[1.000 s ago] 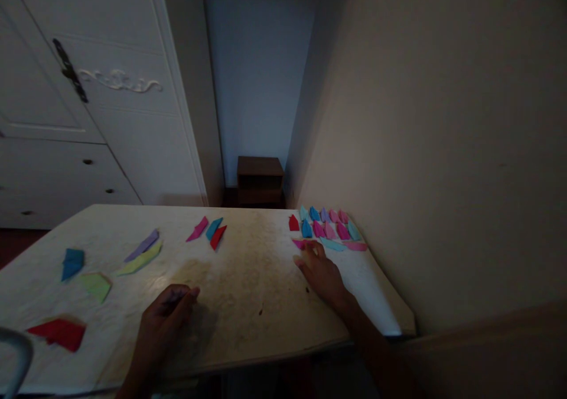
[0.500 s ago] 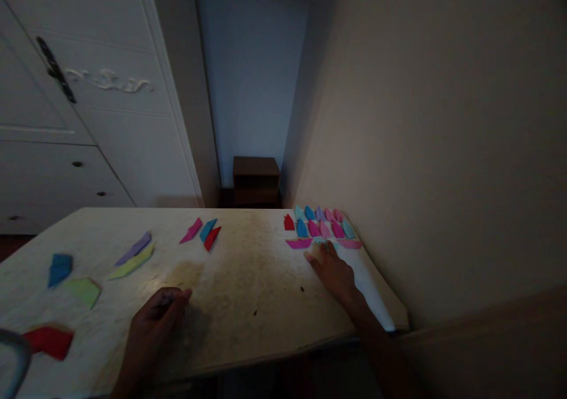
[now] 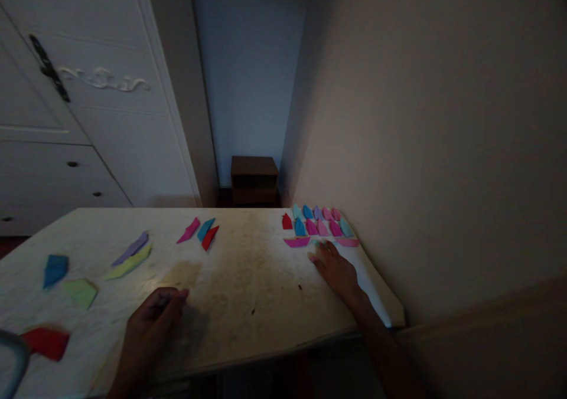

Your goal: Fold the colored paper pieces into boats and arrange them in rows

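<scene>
My right hand (image 3: pixel 335 269) reaches to the right side of the table, fingers stretched out and pressing on a pale teal folded paper boat (image 3: pixel 317 241), mostly hidden under them. A magenta paper boat (image 3: pixel 297 242) lies to its left and a pink one (image 3: pixel 348 242) to its right. Behind are two rows of small folded paper pieces in red, blue, pink and teal, such as a red one (image 3: pixel 287 221). My left hand (image 3: pixel 156 322) rests on the table nearer me, loosely closed with thumb against forefinger; nothing shows in it.
On the table's left lie loose folded papers: blue (image 3: pixel 55 270), light green (image 3: pixel 81 293), red (image 3: pixel 48 342), purple (image 3: pixel 131 249) and yellow-green (image 3: pixel 130 262). A magenta piece (image 3: pixel 188 230) is farther back. A grey curved bar (image 3: pixel 16 357) stands lower left. The wall (image 3: pixel 420 151) borders the right.
The view has shifted slightly. My right fingers still press at the teal paper boat, with the hand turned a little. My left hand keeps its place and shape.
</scene>
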{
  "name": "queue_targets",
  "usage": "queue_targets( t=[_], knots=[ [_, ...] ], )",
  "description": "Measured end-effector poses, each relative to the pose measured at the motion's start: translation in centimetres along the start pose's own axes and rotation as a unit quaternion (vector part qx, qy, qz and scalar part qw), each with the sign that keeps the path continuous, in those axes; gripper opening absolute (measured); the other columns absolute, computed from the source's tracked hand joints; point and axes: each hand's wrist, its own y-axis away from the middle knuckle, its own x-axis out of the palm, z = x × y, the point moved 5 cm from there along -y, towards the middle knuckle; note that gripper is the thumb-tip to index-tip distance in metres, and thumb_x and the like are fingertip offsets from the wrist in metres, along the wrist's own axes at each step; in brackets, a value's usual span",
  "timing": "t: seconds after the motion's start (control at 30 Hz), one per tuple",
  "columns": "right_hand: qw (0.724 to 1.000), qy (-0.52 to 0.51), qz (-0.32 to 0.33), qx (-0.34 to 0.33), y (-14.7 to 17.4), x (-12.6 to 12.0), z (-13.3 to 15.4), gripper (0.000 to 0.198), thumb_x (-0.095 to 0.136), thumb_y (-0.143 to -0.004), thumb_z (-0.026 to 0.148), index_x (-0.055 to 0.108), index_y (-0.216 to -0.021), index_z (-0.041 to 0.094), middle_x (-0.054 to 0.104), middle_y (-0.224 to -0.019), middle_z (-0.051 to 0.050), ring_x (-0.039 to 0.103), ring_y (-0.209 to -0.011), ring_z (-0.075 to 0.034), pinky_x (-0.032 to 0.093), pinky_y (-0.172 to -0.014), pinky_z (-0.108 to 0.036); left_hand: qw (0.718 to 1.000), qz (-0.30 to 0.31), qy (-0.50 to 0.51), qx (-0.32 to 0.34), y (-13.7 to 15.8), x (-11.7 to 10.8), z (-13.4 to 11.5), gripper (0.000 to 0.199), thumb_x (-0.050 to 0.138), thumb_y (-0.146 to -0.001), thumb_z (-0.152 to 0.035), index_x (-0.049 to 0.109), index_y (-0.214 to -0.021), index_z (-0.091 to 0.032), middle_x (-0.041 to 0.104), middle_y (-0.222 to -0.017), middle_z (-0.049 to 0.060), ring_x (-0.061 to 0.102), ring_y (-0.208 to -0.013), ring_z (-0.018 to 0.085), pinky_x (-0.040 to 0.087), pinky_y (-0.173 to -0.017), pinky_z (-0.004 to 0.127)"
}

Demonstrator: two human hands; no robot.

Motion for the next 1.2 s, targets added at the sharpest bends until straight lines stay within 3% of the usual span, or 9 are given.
queue_targets(
  t=[0.7,0.93,1.1,1.2],
  knots=[
    [1.000,0.022,0.010,0.008,0.2,-0.2,0.2,0.053,0.035,-0.098,0.049,0.040,-0.143,0.022,0.030,-0.154,-0.011,0.056,-0.121,-0.027,0.052,-0.089,-0.038,1.000,-0.005,0.001,0.020,0.3,0.1,-0.6,0.044,0.068,-0.066,-0.062,0.056,-0.066,-0.019,0.047,-0.048,-0.005,0.043,-0.045,0.011,0.035,-0.043,0.020],
    [1.000,0.006,0.022,0.007,1.3,-0.5,1.1,0.057,0.035,-0.098,0.049,0.034,-0.147,0.020,0.025,-0.156,-0.011,0.052,-0.126,-0.026,0.049,-0.095,-0.037,1.000,0.007,0.027,0.000,0.1,0.2,0.5,0.045,0.069,-0.066,-0.061,0.057,-0.070,-0.018,0.048,-0.049,-0.005,0.042,-0.045,0.010,0.032,-0.041,0.019],
    [0.998,-0.040,0.029,-0.025,2.4,-0.1,3.0,0.054,0.036,-0.097,0.047,0.038,-0.145,0.022,0.026,-0.156,-0.008,0.049,-0.128,-0.024,0.047,-0.098,-0.036,0.998,0.020,0.065,0.002,0.2,0.2,0.6,0.040,0.069,-0.070,-0.056,0.057,-0.072,-0.018,0.048,-0.051,-0.005,0.041,-0.046,0.009,0.032,-0.042,0.018],
    [0.993,-0.091,0.008,-0.075,3.5,0.6,4.8,0.046,0.037,-0.097,0.041,0.048,-0.138,0.022,0.039,-0.150,-0.007,0.046,-0.131,-0.022,0.043,-0.103,-0.036,0.996,0.025,0.081,0.018,0.3,0.3,0.3,0.036,0.069,-0.073,-0.052,0.056,-0.071,-0.018,0.048,-0.052,-0.005,0.041,-0.047,0.008,0.032,-0.044,0.018]
  ],
)
